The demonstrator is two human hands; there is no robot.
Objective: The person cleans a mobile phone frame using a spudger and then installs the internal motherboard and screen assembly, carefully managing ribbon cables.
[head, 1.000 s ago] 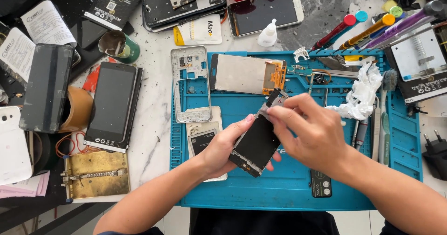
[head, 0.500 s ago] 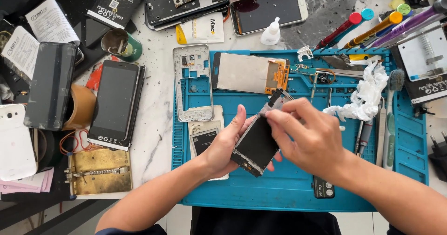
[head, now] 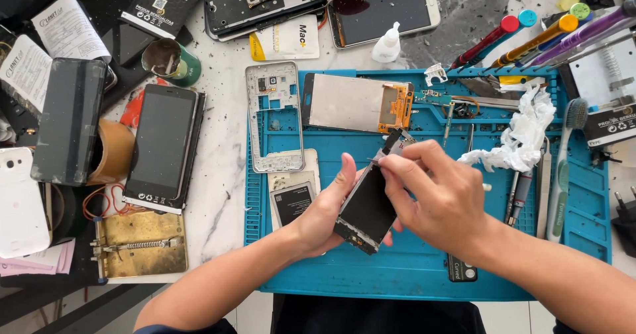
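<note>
My left hand cradles a small dark phone screen assembly from below and the left, tilted above the blue work mat. My right hand covers its right side, thumb and forefinger pinching at the upper edge of the part, near a dark flex end. A thin pointed tool seems to be between those fingers, but it is too small to tell. Both hands touch the same part.
On the mat lie a silver phone frame, a metal-backed display panel, a battery, crumpled white tissue and tweezers. Screwdrivers, a glue bottle and several phones crowd the marble table around it.
The hands and the screen assembly stay in almost the same place; the right fingers have shifted slightly along the part's upper edge.
</note>
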